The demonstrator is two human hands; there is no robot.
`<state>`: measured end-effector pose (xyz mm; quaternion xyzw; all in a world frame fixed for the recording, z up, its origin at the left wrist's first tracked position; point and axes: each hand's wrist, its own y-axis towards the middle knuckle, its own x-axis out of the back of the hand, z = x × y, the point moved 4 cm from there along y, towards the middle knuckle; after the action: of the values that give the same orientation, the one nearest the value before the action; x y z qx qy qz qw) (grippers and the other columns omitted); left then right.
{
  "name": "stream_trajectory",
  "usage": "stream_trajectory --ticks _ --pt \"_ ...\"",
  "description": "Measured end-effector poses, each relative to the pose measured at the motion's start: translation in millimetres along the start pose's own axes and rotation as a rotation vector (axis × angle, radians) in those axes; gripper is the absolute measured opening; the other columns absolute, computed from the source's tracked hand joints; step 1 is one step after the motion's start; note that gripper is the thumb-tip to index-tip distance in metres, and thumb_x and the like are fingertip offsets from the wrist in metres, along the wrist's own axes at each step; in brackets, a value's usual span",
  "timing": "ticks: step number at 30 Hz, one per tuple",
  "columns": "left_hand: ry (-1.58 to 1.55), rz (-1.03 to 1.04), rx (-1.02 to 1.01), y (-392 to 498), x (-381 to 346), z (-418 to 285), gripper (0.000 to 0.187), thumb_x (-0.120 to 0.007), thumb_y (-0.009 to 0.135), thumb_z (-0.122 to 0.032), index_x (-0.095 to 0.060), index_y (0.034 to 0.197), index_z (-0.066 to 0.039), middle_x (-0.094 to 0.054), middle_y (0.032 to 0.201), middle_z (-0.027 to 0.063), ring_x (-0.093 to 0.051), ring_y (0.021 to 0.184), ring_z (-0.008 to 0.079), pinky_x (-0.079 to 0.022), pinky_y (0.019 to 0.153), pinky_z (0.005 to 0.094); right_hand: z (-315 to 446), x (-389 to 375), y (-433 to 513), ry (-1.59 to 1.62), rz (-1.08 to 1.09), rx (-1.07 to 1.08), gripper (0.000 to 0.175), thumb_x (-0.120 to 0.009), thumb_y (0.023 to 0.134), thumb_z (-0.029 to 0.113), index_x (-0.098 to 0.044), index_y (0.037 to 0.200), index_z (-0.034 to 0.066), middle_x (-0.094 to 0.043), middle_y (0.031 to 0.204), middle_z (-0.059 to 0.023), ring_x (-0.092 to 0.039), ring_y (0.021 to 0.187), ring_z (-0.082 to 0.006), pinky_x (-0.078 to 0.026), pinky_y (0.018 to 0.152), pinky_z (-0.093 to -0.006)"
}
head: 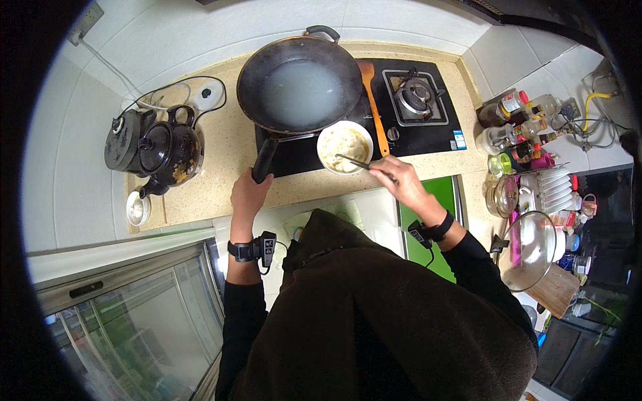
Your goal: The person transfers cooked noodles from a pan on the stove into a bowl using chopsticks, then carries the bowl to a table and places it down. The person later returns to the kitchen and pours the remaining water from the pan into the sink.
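My left hand (251, 193) grips the black handle (265, 158) of a dark wok (251, 100) that sits over the left side of the gas stove. Cloudy, whitish liquid (303, 92) fills the wok's bottom. In my right hand (398, 180) is a thin dark utensil (355, 161), perhaps chopsticks, its tip at pale, lumpy food (346, 145). That food lies in a white bowl (326, 163) at the stove's front edge, close beside the wok. A wooden spatula (375, 108) rests on the black stove top to the right of the bowl.
A bare burner (417, 95) is at the right. Dark ceramic pots (168, 148) and a small white bowl (136, 208) occupy the left counter. Bottles and jars (516, 125), a rack of plates (554, 190) and a glass lid (526, 250) line the right side.
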<state>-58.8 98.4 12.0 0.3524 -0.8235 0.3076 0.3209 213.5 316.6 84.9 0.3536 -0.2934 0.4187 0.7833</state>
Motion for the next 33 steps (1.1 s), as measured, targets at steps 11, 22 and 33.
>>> stream_trajectory --ticks 11,22,33 --pt "0.047 -0.106 -0.134 3 -5 4 0.043 -0.069 0.081 -0.041 -0.060 0.089 0.000 -0.063 0.070 0.0176 -0.063 0.059 0.0312 -0.050 0.056 0.0403 -49 41 38 0.430 -0.341 -0.307 0.021 -0.067 0.091 0.017 -0.068 0.085 -0.0039 -0.065 0.078 -0.0070 -0.062 0.064 -0.0098 -0.050 0.058 -0.0232" --pt "0.006 -0.028 -0.043 1 -2 1 0.042 -0.069 0.079 -0.043 -0.062 0.092 -0.003 -0.067 0.085 0.0215 -0.065 0.083 0.0410 -0.051 0.070 0.0475 -56 8 66 0.553 -0.157 -0.449 0.027 -0.067 0.092 0.022 -0.068 0.084 -0.0045 -0.067 0.074 -0.0068 -0.063 0.064 -0.0099 -0.053 0.058 -0.0230" --pt "0.006 -0.005 -0.011 1 -1 2 0.042 -0.069 0.079 -0.042 -0.063 0.094 -0.003 -0.068 0.086 0.0215 -0.065 0.084 0.0409 -0.051 0.071 0.0474 -22 46 54 0.077 0.062 -0.137 0.031 -0.067 0.089 0.029 -0.068 0.081 -0.0006 -0.065 0.073 -0.0116 -0.064 0.063 -0.0228 -0.050 0.058 -0.0324"
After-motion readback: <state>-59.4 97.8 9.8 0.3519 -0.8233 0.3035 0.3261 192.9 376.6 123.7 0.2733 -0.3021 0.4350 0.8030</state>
